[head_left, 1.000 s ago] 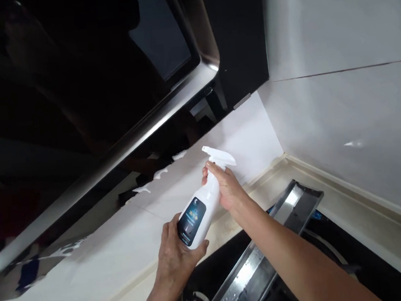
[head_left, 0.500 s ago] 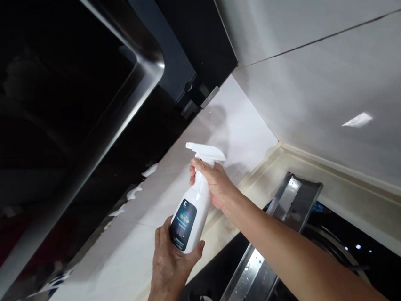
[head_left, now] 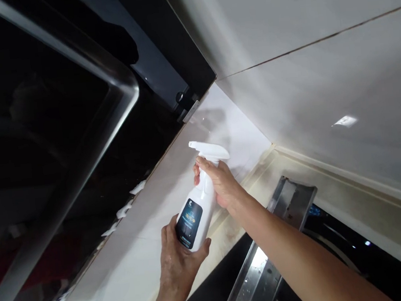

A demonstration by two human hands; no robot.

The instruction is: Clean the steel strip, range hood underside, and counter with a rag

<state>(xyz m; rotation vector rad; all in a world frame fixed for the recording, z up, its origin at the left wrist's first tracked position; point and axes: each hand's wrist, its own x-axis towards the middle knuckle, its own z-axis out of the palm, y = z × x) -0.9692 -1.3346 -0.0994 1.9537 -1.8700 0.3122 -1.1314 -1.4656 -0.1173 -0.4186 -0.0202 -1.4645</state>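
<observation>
A white spray bottle [head_left: 206, 206] with a dark label is held tilted in both hands, its nozzle aimed up and left. My right hand [head_left: 219, 179] wraps around the neck below the spray head, with fingers at the trigger. Lower down, my left hand [head_left: 180, 254] cups the base of the bottle, thumb on one side and fingers on the other. To the left of the nozzle is a black glossy range hood [head_left: 55, 150] with a silver trim. White foam [head_left: 124, 210] clings along its lower edge.
Below my arms lies a long metal tray [head_left: 254, 268] across a black gas stove [head_left: 331, 232]. A pale tiled wall [head_left: 308, 92] rises on the right, meeting a beige ledge [head_left: 304, 164]. A small clip [head_left: 191, 111] sits at the hood's corner.
The view has shifted, so the hood appears farther left. Both hands keep the same grip on the spray bottle, which now sits slightly farther right in the picture.
</observation>
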